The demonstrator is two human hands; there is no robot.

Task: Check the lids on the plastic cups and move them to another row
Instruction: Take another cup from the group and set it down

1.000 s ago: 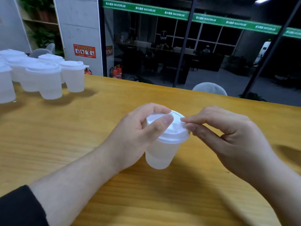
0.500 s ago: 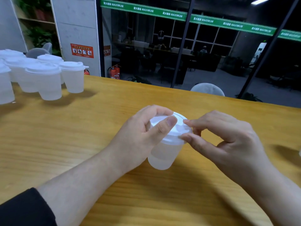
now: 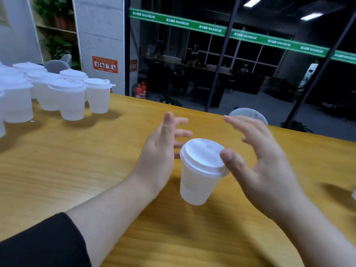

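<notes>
A translucent plastic cup (image 3: pixel 195 186) with a white lid (image 3: pixel 202 154) stands on the wooden table (image 3: pixel 77 160), between my hands. My left hand (image 3: pixel 161 149) hovers just left of it with fingers spread and holds nothing. My right hand (image 3: pixel 264 160) is on the cup's right side with its fingers straight and raised. Only its thumb lies against the lid's right rim. A group of several lidded cups (image 3: pixel 71 101) stands at the table's far left.
The table's far edge runs along a dark glass wall. A grey chair back (image 3: pixel 248 114) rises behind that edge. The edge of another cup (image 3: pixel 354 193) shows at the right border of the frame.
Both hands have let go of the cup and its lid and opened outward. The cup now stands free on the table.
</notes>
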